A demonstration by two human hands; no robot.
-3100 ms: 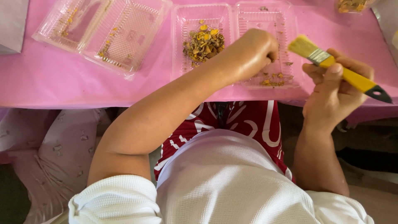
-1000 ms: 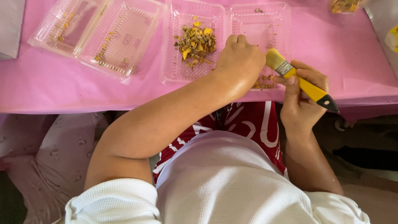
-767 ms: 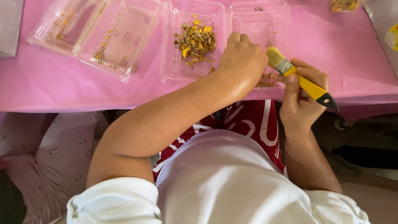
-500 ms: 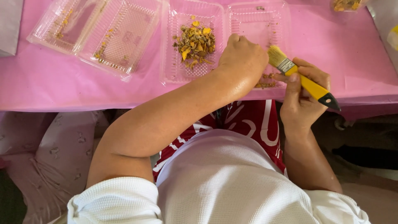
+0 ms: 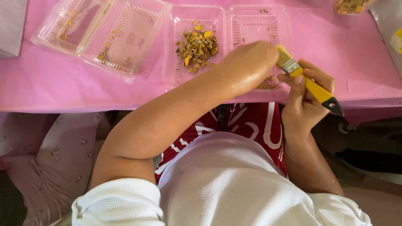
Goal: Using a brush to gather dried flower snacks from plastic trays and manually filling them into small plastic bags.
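My left hand (image 5: 247, 62) reaches across my body, its fingers curled shut over the right half of an open clear clamshell tray (image 5: 256, 26). Whatever lies inside the fingers is hidden. My right hand (image 5: 307, 102) grips a yellow-handled paintbrush (image 5: 310, 86). Its pale bristles press against the right side of my left hand. The tray's left half holds a heap of yellow-brown dried pieces (image 5: 197, 45). A few more pieces (image 5: 267, 85) lie under my left hand.
A second open clear clamshell tray (image 5: 102, 35) with a few crumbs lies at the far left on the pink table cover (image 5: 356, 54). Another container of yellow pieces (image 5: 351, 6) sits at the top right edge. My lap and a pale cushion (image 5: 46, 150) are below the table.
Three seconds ago the brush was held away to the right; it has since come in against my left hand. In the last second both hands have barely shifted.
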